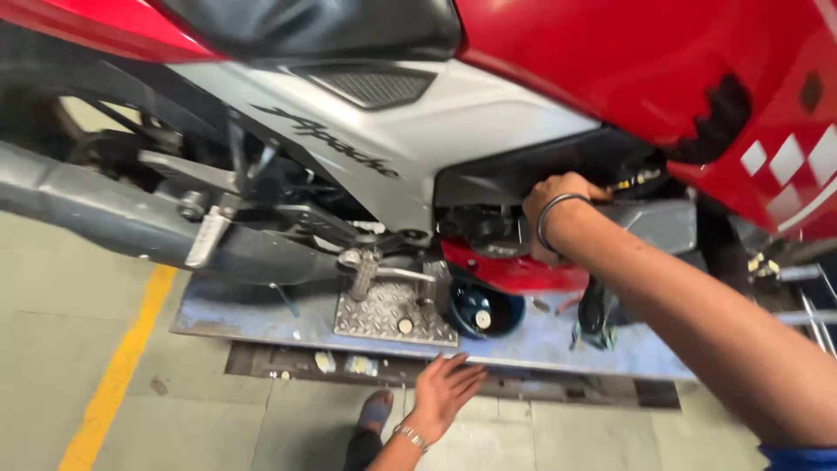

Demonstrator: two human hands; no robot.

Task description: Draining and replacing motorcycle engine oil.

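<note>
The right hand (558,205), at 2 o'clock, reaches inside the motorcycle (453,131); its grip cannot be seen. The left hand (445,392), at 6 o'clock, lies open-fingered on the platform (261,310) edge, probably for support.

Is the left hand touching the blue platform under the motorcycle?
Cannot tell. In the head view the left hand's fingertips end right at the blue platform's front edge; neither contact nor gap shows plainly.

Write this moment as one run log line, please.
left hand: open, beside blue metal platform edge | right hand: reaching inside red-and-grey motorcycle, grip hidden
</note>
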